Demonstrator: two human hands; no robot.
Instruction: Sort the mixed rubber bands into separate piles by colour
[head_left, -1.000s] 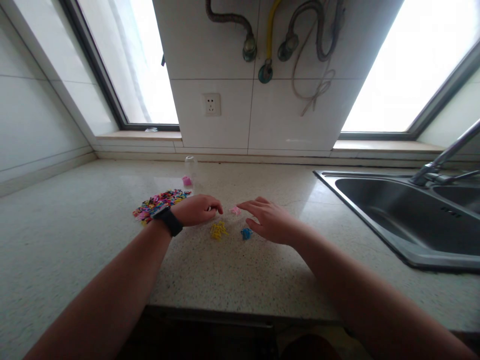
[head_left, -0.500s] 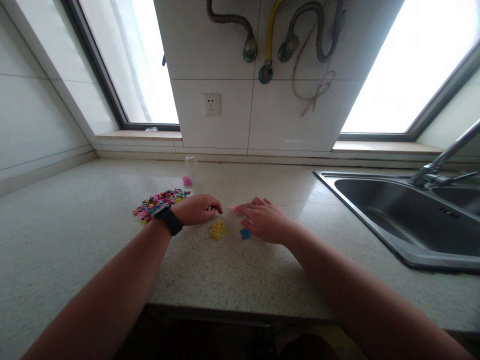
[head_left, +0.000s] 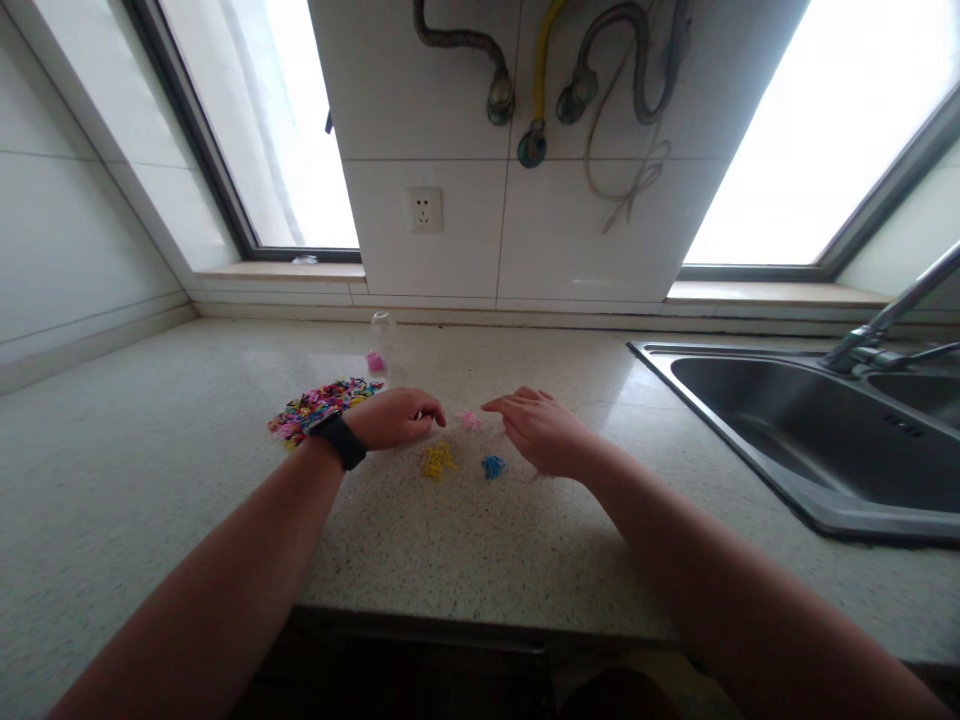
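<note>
My left hand [head_left: 397, 416], with a dark watch on the wrist, rests on the counter by a large mixed pile of small coloured bands [head_left: 309, 412]. Its fingers are curled; whatever they may hold is too small to make out. My right hand [head_left: 541, 430] is open, its index finger stretched out just right of a small pink heap of bands [head_left: 469, 420] and apart from it. Nearer to me lie a yellow heap of bands [head_left: 436, 460] and a blue heap of bands [head_left: 493, 466], neither touched by a hand.
A clear plastic container [head_left: 382, 330] stands behind the mixed pile, with a bright pink object [head_left: 375, 361] at its base. To the right is a steel sink [head_left: 750, 470] with a faucet [head_left: 862, 340]. The speckled counter [head_left: 450, 570] ends at a front edge below my forearms.
My right hand has lifted off the pink heap and drawn back to the right, uncovering the pink and blue heaps. My left hand has stayed in place.
</note>
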